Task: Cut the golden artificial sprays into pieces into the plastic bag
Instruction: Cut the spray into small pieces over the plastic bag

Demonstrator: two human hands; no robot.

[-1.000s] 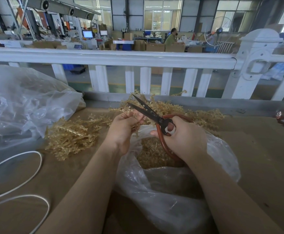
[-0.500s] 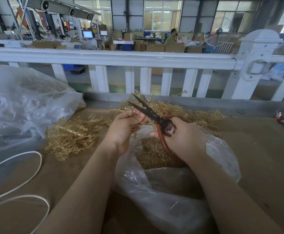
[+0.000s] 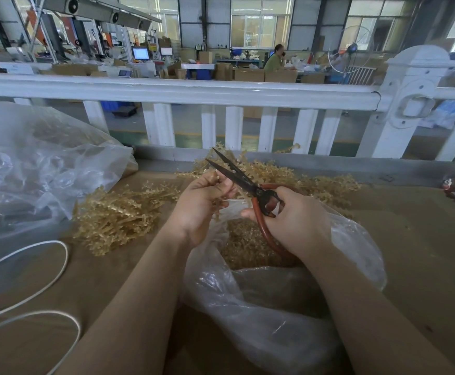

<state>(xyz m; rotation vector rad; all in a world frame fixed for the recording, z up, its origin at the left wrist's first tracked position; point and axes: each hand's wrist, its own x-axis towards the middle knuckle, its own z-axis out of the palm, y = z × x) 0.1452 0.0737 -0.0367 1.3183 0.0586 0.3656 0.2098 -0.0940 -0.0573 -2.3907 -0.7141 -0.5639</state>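
Both scissors (image 3: 237, 173) blades point up-left, parted.

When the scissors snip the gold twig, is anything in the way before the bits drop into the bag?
Nothing visible blocks them. The left hand holds the golden spray at the scissors, gripped by the right hand, above the open mouth of the plastic bag, which already holds cut pieces.

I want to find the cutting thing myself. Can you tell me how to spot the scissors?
Find the long white fence across the back, then the clear plastic bag before it. Above the bag, the right hand grips the scissors: the only dark blades with red handles among the golden sprays.
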